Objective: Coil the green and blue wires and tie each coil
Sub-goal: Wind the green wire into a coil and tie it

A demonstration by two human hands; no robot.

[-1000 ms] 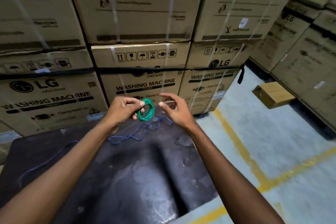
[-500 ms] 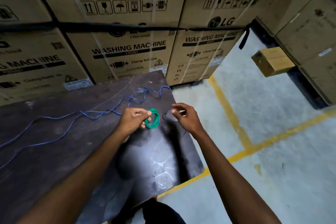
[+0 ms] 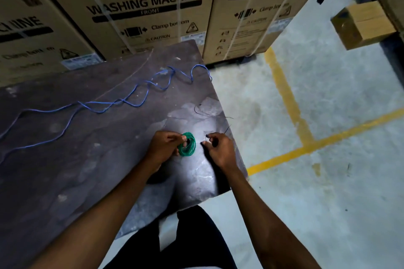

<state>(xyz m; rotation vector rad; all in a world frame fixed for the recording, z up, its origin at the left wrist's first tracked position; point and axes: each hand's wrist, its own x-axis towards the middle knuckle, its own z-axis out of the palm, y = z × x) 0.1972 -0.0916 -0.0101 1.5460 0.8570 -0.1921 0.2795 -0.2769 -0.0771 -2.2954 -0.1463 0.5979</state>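
My left hand (image 3: 164, 148) pinches a small round coil of green wire (image 3: 187, 145) just above the dark table (image 3: 91, 159), near its right edge. My right hand (image 3: 218, 148) is a little to the right of the coil, apart from it, with thumb and forefinger pinched on a thin dark tie wire (image 3: 227, 130) that sticks up past the knuckles. The blue wire (image 3: 122, 101) lies loose and uncoiled across the far left part of the table, snaking toward the back corner.
Another thin dark tie wire (image 3: 207, 114) lies on the table beyond my right hand. Stacked washing machine cartons (image 3: 148, 13) stand against the table's far side. Concrete floor with yellow lines (image 3: 290, 102) lies to the right, with a small brown box (image 3: 363, 24) farther back.
My view has tilted down and both hands have dropped closer to the table. The left hand keeps the green coil; the right hand has closed its fingers on a thin tie wire.
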